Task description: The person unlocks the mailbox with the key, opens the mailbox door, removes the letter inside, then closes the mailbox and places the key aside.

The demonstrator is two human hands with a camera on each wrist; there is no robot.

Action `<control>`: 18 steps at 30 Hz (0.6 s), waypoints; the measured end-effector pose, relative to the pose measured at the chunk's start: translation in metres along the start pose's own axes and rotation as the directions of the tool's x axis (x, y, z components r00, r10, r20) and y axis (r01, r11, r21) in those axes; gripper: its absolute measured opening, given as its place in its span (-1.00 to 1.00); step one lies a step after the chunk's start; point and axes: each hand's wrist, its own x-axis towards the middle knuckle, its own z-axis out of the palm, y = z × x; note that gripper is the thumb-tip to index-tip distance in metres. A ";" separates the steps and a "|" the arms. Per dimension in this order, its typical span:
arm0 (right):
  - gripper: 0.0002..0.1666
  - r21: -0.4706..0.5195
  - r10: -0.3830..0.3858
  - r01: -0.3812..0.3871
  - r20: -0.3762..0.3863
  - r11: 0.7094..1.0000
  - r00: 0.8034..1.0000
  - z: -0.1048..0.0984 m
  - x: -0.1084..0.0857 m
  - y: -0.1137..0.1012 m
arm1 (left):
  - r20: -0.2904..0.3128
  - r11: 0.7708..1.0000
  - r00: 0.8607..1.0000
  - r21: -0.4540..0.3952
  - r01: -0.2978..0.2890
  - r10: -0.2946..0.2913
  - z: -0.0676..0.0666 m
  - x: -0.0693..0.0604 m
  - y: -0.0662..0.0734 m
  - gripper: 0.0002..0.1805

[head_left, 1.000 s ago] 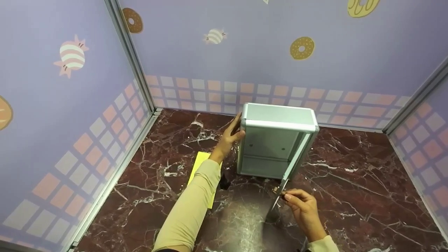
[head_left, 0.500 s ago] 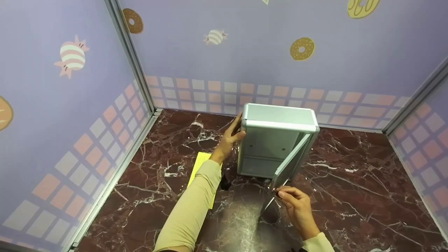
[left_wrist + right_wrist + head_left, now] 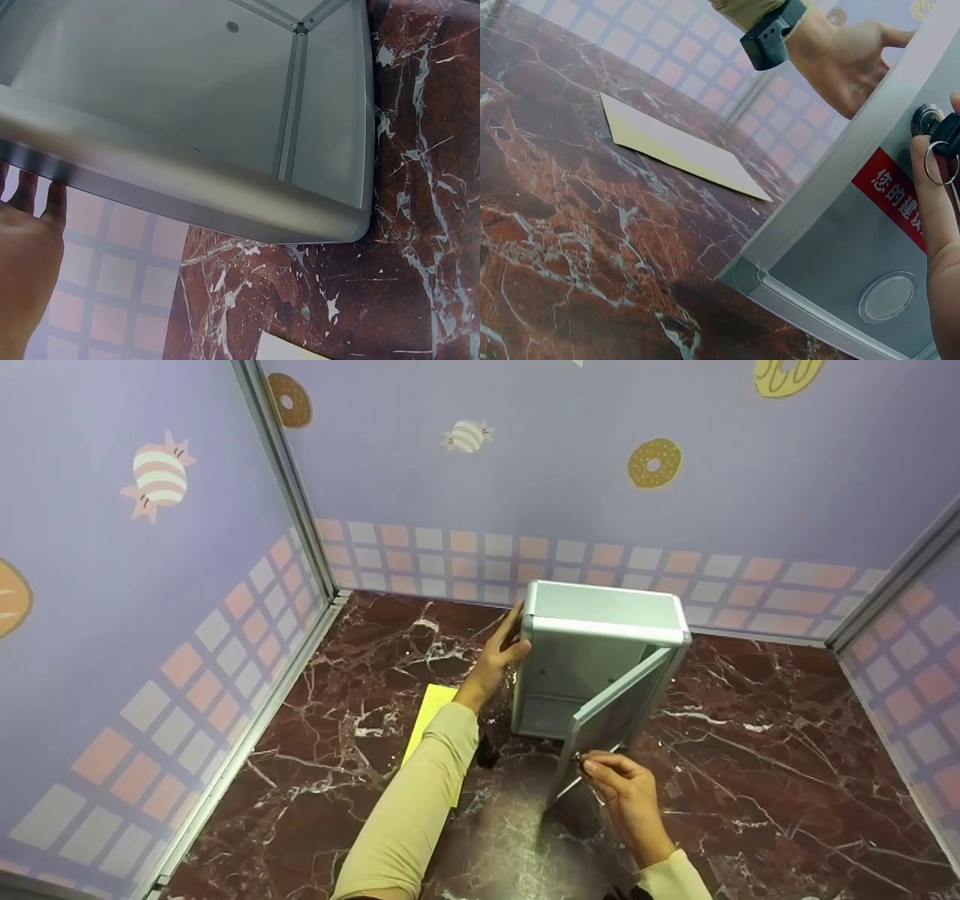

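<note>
A silver metal box (image 3: 607, 607) stands upright on the marble-patterned surface, its hinged door (image 3: 611, 709) ajar on the right. My left hand (image 3: 491, 664) rests against the box's left side, thumb by the front edge; in the left wrist view its fingertips touch the side wall (image 3: 172, 206). My right hand (image 3: 630, 795) pinches a black-headed key (image 3: 951, 135) at the round lock (image 3: 926, 118) on the door's outer face. A key ring (image 3: 928, 166) hangs from it. Whether the key sits fully in the lock is hidden by the fingers.
A yellow sheet (image 3: 431, 709) lies under the left forearm. Purple patterned walls (image 3: 555, 472) enclose the back and sides. The door's outside carries a red label (image 3: 889, 191) with white characters and a round pale disc (image 3: 886, 296).
My right hand has moved left while holding the key, and the door has swung further toward the box's opening. My left hand stays at the box's left side.
</note>
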 end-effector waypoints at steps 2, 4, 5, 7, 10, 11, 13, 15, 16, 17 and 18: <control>-0.77 -0.008 0.007 -0.007 -0.024 1.000 1.000 0.003 0.001 0.001 | 0.015 1.000 1.000 -0.009 0.002 -0.002 0.002 -0.003 0.010 0.15; -0.78 -0.017 0.009 -0.010 -0.049 1.000 0.999 0.007 0.002 0.001 | 0.015 1.000 1.000 -0.014 0.007 -0.007 0.003 -0.003 0.010 0.15; -0.78 -0.020 0.010 -0.011 -0.068 1.000 0.998 0.008 0.003 0.002 | 0.012 1.000 1.000 -0.012 0.006 -0.006 0.003 -0.003 0.010 0.15; -0.80 -0.020 0.019 -0.021 -0.096 1.000 0.995 0.012 0.005 0.003 | 0.012 1.000 1.000 -0.014 0.003 -0.003 0.003 -0.003 0.010 0.15; -0.83 -0.021 0.037 -0.040 -0.135 0.999 0.990 0.018 0.007 0.004 | 0.018 1.000 1.000 -0.011 -0.004 0.004 0.002 -0.003 0.011 0.16; -0.84 -0.022 0.042 -0.046 -0.146 0.999 0.988 0.020 0.008 0.005 | 0.020 1.000 1.000 -0.008 -0.006 0.006 0.002 -0.003 0.011 0.16; -0.85 -0.031 0.048 -0.054 -0.158 0.998 0.986 0.024 0.010 0.005 | 0.022 1.000 1.000 -0.009 -0.010 0.010 0.002 -0.003 0.011 0.15; -0.85 -0.037 0.051 -0.058 -0.171 0.998 0.984 0.026 0.012 0.007 | 0.025 1.000 1.000 -0.006 -0.014 0.014 0.002 -0.003 0.011 0.14; -0.85 -0.037 0.052 -0.059 -0.177 0.998 0.983 0.028 0.013 0.007 | 0.023 1.000 1.000 -0.005 -0.017 0.017 0.002 -0.003 0.011 0.14; -0.84 -0.037 0.051 -0.059 -0.184 0.998 0.982 0.029 0.015 0.008 | 0.023 1.000 1.000 -0.004 -0.020 0.020 0.003 -0.002 0.011 0.13; -0.84 -0.039 0.049 -0.057 -0.191 0.998 0.980 0.030 0.016 0.008 | 0.021 1.000 1.000 -0.004 -0.023 0.023 0.003 -0.002 0.011 0.13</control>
